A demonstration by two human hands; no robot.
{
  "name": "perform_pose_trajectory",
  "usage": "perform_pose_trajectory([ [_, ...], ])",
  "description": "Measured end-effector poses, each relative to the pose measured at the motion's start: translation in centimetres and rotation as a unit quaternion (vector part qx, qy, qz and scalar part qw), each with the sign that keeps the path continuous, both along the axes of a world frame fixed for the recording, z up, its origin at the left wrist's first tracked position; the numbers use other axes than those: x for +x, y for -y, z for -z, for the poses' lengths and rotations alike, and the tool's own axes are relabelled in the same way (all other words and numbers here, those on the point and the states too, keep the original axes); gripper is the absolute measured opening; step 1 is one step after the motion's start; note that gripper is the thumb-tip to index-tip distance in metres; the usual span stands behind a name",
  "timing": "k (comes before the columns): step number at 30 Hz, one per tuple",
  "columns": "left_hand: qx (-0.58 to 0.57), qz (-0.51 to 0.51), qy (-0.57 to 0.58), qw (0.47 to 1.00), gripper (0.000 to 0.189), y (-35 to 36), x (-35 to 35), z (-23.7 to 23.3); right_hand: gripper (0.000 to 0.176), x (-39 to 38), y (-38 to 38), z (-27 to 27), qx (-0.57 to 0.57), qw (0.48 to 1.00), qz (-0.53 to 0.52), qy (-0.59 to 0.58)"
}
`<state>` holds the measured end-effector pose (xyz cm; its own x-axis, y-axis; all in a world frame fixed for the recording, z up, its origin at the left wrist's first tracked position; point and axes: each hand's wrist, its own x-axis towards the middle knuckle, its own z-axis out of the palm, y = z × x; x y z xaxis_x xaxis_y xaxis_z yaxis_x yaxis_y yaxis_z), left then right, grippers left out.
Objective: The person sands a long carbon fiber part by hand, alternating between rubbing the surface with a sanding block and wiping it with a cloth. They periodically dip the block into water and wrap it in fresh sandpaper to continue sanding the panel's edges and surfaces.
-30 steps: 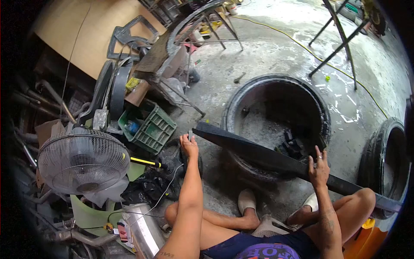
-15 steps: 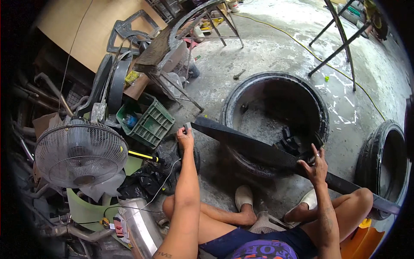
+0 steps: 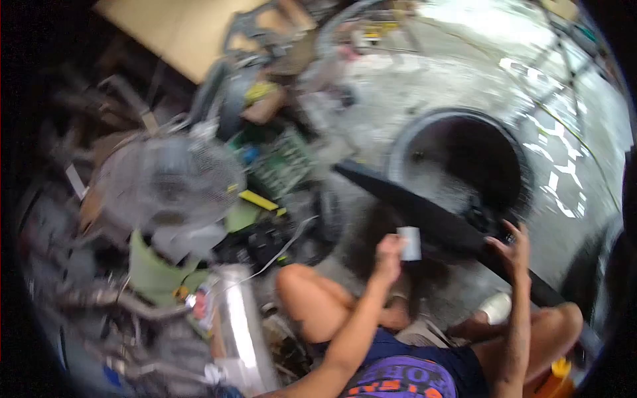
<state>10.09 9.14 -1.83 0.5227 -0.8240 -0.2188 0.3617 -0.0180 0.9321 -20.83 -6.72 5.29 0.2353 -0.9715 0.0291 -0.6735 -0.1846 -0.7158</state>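
Note:
A long, dark, blade-shaped car body panel (image 3: 424, 213) slants from the middle of the head view down to the lower right, above the floor and partly over a large tyre (image 3: 400, 142). My right hand (image 3: 512, 255) grips the panel's near edge, thumb on this side and fingers round it. Pinched in my left hand (image 3: 390, 259) is a small, flat, pale rectangular piece (image 3: 411, 243), close to the panel's near side. Blur hides its material. Small black parts (image 3: 479, 215) lie inside the tyre's ring.
A caged fan (image 3: 169, 179) stands at left beside a green crate (image 3: 282, 162) and a shiny metal cylinder (image 3: 240, 325). Another tyre (image 3: 607, 265) is at the right edge. A yellow hose (image 3: 584, 142) crosses the floor.
My left hand has moved from the panel's far left end toward me and right, carrying the pale piece. My right hand stays on the panel. The whole view has shifted and blurred.

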Motion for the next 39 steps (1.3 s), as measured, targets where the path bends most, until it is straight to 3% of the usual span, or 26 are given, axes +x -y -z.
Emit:
perform_pose_trajectory([
  [2, 0.047, -0.001, 0.07, 0.996, 0.023, 0.2, -1.8, -1.0, 0.064, -0.2, -0.1, 2.6, -0.008, 1.0, 0.004, -0.021],
  [3, 0.086, 0.024, 0.109, 0.99, 0.025, 0.0, -1.6, -0.9, 0.062, -0.8, 0.3, 6.3, -0.044, 0.999, -0.008, -0.02],
  [4, 0.06, 0.026, 0.164, 0.984, 0.025, 0.1, -2.3, -0.5, 0.062, -1.6, 0.8, 8.8, -0.07, 0.997, 0.004, -0.043],
  [6, 0.053, 0.04, 0.219, 0.974, 0.027, -0.2, -2.4, -0.3, 0.06, -0.7, 1.0, 7.5, -0.104, 0.994, 0.0, -0.044],
  [7, 0.043, 0.031, 0.194, 0.98, 0.027, 0.0, -2.8, 0.0, 0.054, -0.1, 1.0, 6.0, -0.085, 0.996, 0.023, -0.03],
  [9, 0.048, 0.033, 0.194, 0.979, 0.027, -0.3, -3.0, 1.0, 0.041, -2.4, 4.2, 9.1, -0.134, 0.991, 0.005, 0.01],
  [11, 0.057, 0.034, 0.19, 0.979, 0.027, -2.0, -3.3, 2.6, 0.032, -4.7, 3.6, 6.9, -0.197, 0.98, -0.036, 0.013],
  [13, 0.04, 0.025, 0.165, 0.985, 0.029, -1.8, -3.4, 3.2, 0.03, -6.8, 6.0, 6.4, -0.226, 0.973, 0.029, -0.037],
  [15, 0.034, 0.018, 0.186, 0.982, 0.03, -1.2, -3.4, 4.2, 0.029, -7.5, 7.1, 5.9, -0.244, 0.968, 0.046, 0.042],
  [16, 0.032, 0.014, 0.208, 0.978, 0.03, -1.0, -3.4, 4.6, 0.033, -8.4, 7.9, 5.5, -0.304, 0.948, 0.012, -0.091],
  [17, 0.029, 0.014, 0.206, 0.978, 0.03, -0.9, -3.3, 4.9, 0.033, -8.7, 7.9, 5.9, -0.307, 0.947, 0.012, -0.093],
  [19, 0.034, 0.028, 0.195, 0.98, 0.032, -0.7, -3.6, 5.4, 0.037, -7.9, 7.3, 5.9, -0.178, 0.983, -0.02, -0.045],
  [20, 0.034, 0.018, 0.207, 0.978, 0.028, -0.4, -3.9, 5.9, 0.042, -7.2, 6.5, 6.2, -0.156, 0.985, -0.068, -0.033],
  [21, 0.03, 0.018, 0.204, 0.978, 0.028, -0.2, -4.1, 5.3, 0.06, -6.0, 5.6, 7.5, -0.122, 0.989, -0.078, 0.038],
  [23, 0.043, 0.046, 0.199, 0.978, 0.029, -0.4, -4.2, 4.8, 0.086, -2.1, 1.0, 5.7, -0.206, 0.971, -0.069, -0.101],
  [24, 0.038, 0.04, 0.215, 0.975, 0.03, -0.4, -4.4, 5.1, 0.086, -1.2, -0.4, 5.2, -0.207, 0.97, -0.071, -0.102],
  [26, 0.036, 0.049, 0.195, 0.979, 0.03, -0.2, -4.3, 5.4, 0.122, 0.2, -2.2, 4.6, -0.148, 0.964, -0.092, -0.2],
  [30, 0.041, 0.063, 0.189, 0.979, 0.03, 0.0, -4.3, 4.8, 0.141, 1.4, -3.3, 5.5, -0.137, 0.957, -0.116, -0.23],
  [34, 0.035, 0.057, 0.2, 0.978, 0.03, 0.0, -4.5, 4.9, 0.126, 1.2, -2.7, 7.4, -0.172, 0.948, -0.117, -0.24],
  [36, 0.034, 0.058, 0.196, 0.978, 0.03, 0.2, -4.6, 5.6, 0.107, 0.8, -1.8, 8.0, -0.172, 0.951, -0.129, -0.222],
  [37, 0.033, 0.054, 0.207, 0.976, 0.031, 0.3, -4.7, 6.2, 0.094, 0.9, -1.8, 6.9, -0.145, 0.953, -0.136, -0.23],
  [39, 0.105, 0.067, 0.19, 0.974, 0.032, 0.3, -4.8, 5.6, 0.094, 1.8, -2.5, 3.4, -0.164, 0.958, -0.153, -0.18],
])
